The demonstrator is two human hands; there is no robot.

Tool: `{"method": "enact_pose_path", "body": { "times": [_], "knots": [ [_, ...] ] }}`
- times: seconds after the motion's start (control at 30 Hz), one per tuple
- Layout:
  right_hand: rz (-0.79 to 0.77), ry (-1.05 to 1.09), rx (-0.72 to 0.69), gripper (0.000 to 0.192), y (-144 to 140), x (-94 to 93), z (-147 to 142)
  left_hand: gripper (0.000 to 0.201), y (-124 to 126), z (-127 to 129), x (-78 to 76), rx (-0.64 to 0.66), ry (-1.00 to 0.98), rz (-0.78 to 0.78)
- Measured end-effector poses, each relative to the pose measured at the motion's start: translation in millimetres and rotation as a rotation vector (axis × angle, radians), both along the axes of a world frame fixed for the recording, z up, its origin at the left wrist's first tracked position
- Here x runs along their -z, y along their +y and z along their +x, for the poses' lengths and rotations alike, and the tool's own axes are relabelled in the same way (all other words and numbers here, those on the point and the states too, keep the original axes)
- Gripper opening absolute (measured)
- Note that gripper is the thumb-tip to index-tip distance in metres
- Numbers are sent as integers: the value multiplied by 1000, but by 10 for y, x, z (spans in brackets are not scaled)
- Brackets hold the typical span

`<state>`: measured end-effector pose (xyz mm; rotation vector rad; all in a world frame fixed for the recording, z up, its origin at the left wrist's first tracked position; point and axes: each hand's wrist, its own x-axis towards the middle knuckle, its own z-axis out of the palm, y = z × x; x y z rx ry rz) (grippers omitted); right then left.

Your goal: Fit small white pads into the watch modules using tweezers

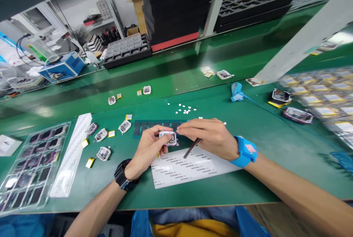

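- Left hand [150, 141] pinches an open case [172, 140] above the tabletop [149, 201].
- Right hand [211, 135], curled around a dark tool [190, 150], hovers beside it.
- Apparently unfinished: case uncovered, other open cases [103, 153] lying nearby.

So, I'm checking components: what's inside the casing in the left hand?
Inside the casing, small dark and yellowish parts show, too small to identify. The left hand covers some of the interior with its thumb.

A green bench [143, 198] spans the frame. On it lie a clear tray [47, 189] at lower left, a printed white sheet [176, 178] at bottom centre, white scraps [187, 112] mid-frame, and a blue band [236, 92] right of centre.
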<state>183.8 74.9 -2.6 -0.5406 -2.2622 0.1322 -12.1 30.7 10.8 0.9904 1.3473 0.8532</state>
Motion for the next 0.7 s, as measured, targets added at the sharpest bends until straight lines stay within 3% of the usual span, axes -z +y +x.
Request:
{"method": "enact_pose_path", "body": {
  "times": [0.17, 0.4, 0.7],
  "knots": [
    [35, -10, 44, 27, -46, -11, -21, 24, -44, 37, -11, -11, 3, 68],
    [-414, 340, 41, 14, -160, -20, -183, 23, -156, 142, 87, -99, -48, 186],
    [-542, 388, 65, 12, -203, 29, -235, 23, -190, 185, 89, -148, -114, 199]
  ]
}}
